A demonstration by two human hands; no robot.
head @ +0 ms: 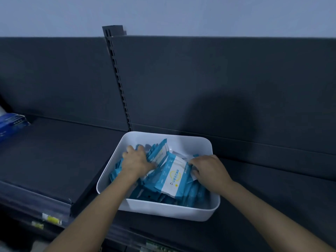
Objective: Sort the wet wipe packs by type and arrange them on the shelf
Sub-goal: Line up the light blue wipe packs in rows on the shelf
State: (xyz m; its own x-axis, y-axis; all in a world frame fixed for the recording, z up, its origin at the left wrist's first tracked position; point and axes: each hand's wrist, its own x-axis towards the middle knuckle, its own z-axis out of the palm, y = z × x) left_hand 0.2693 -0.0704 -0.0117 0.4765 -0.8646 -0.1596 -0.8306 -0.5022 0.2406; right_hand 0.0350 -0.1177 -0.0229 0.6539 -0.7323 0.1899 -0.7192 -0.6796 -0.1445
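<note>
Fingers curled round packs, white bin

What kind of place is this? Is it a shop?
Probably a shop aisle: a dark metal shelf with a slotted upright post, label strips along its front edge, and a white plastic tub full of blue-and-white wet wipe packs.

2 bare forearms, left hand, right hand
</note>
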